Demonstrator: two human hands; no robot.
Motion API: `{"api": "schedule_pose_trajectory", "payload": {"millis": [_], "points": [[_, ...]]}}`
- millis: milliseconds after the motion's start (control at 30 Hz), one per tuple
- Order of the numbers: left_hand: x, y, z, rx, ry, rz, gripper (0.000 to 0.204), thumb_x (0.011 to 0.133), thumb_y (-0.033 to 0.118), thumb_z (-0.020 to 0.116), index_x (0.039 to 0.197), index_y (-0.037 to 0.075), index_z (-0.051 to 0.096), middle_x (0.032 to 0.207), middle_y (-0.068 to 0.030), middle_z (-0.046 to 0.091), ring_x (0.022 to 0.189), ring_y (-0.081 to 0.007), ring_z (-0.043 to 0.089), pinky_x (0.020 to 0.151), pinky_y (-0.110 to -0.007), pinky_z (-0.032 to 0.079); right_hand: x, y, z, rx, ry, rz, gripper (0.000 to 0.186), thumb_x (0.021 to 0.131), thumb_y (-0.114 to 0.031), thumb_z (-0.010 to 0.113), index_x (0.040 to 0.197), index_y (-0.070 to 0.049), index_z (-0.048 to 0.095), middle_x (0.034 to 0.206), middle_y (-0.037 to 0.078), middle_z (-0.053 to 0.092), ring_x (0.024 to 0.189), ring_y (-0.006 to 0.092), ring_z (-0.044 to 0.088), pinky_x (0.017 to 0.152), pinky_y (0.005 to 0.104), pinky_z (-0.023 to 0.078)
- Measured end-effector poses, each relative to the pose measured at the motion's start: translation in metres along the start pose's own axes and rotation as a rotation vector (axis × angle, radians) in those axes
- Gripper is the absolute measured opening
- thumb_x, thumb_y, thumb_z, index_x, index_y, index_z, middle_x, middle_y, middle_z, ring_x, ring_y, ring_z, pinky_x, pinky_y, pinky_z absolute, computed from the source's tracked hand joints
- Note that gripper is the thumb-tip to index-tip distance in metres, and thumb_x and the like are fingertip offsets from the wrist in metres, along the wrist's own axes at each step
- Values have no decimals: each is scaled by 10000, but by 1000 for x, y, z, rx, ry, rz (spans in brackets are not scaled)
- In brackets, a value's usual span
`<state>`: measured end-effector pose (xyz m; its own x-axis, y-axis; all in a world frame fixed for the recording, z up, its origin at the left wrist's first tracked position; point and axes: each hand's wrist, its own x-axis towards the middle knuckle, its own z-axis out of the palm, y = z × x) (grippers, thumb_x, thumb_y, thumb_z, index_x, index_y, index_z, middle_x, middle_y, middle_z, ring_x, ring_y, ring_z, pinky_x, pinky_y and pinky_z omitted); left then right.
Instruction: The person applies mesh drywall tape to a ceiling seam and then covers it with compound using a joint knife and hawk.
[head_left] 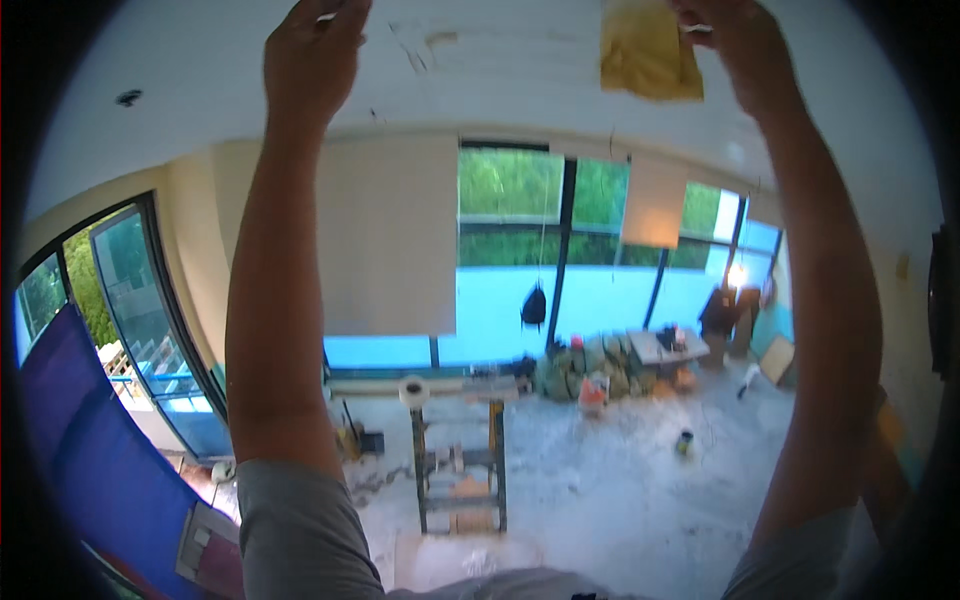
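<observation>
Both my arms are raised to the white ceiling (pixel 520 90). At the top edge, my left hand (pixel 315 60) has its fingers curled, partly cut off by the frame; a small pale bit shows at the fingertips, too little to name. My right hand (pixel 735 45) pinches the right side of a creased yellow-brown sheet (pixel 650 60), its fingertips partly out of view. The sheet hangs just under the ceiling, and its material cannot be told. Between my hands, the ceiling shows brownish marks and short dark scratches.
Below stands a ladder (pixel 421 480), with a white roll (pixel 413 390) at its top. Green sacks (pixel 570 375) and a white board (pixel 665 345) lie by the windows. A small dark can (pixel 684 443) stands on the dusty floor. Blue-purple sheeting (pixel 100 430) is at left.
</observation>
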<state>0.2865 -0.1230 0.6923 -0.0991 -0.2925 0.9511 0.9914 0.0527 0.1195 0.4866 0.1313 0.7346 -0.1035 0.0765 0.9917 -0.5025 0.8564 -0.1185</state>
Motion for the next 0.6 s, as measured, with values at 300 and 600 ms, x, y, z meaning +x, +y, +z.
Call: {"api": "schedule_pose_trajectory", "payload": {"millis": [300,600], "points": [[-314,-239,-32,427,-520,-661,357,935,369,554,807,48,646,749,-126,652,720,-275,642,696,-401,490,-176,127,-120,-743,-387,97,282,946,-276,605,1101,-43,642,888,36,617,772,109,546,709,281,456],[-618,-324,-86,897,-1171,-933,414,826,197,593,1220,69,589,1278,-202,540,1057,-415,591,912,-490,486,-464,150,-231,-737,-266,1174,255,1025,-255,487,889,-55,569,675,-6,463,608,95,419,562,278,369]]}}
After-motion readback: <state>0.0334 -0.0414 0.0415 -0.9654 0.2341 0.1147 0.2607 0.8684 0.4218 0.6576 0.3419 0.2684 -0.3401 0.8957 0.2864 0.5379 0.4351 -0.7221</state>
